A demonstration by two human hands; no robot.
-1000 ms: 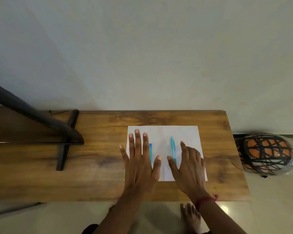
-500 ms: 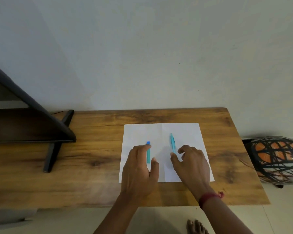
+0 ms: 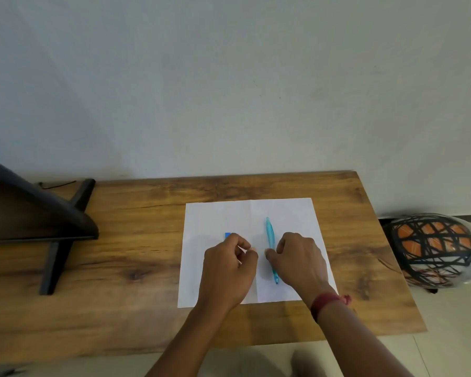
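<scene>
Wooden table [image 3: 147, 268], pen [image 3: 269, 232] lying near to far

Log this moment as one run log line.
left hand grips blue cap | right hand pinches teal pen | both on white paper | wooden table

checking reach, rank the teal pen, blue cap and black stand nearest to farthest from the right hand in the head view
1. teal pen: pinched by the right hand.
2. blue cap: just to its left.
3. black stand: far left on the table.
</scene>
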